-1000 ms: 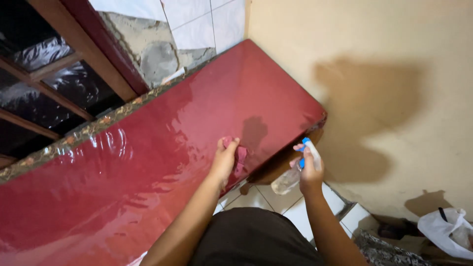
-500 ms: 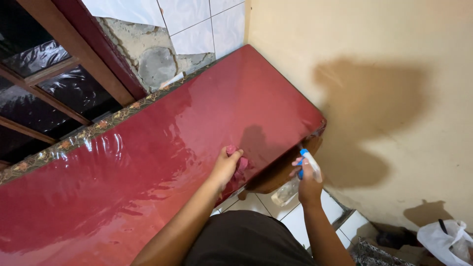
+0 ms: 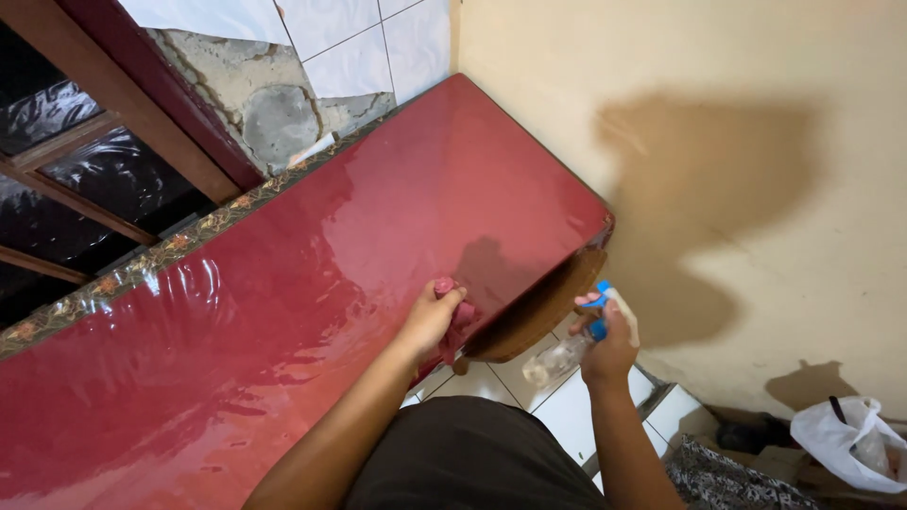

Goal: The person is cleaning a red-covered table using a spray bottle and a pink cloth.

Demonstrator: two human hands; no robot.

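My left hand [image 3: 433, 317] presses a crumpled pink cloth [image 3: 459, 319] onto the near edge of a long table covered in shiny red plastic [image 3: 312, 283]. My right hand [image 3: 609, 348] is off the table's right end, gripping a clear spray bottle [image 3: 567, 357] with a blue and white trigger head [image 3: 601, 300]. The bottle hangs over the white floor tiles, its body pointing down and left. The red surface looks wet and glossy near the cloth.
A beige wall [image 3: 718, 170] runs along the table's right end. Behind the table are a wooden window frame [image 3: 142, 123] with dark panes and patchy white tiles [image 3: 350, 57]. A white plastic bag [image 3: 846, 439] and patterned fabric [image 3: 732, 482] lie at the lower right.
The left hand slid the cloth a little toward the table's near edge. The right hand with the bottle drifted right and slightly down. The camera view shifted.
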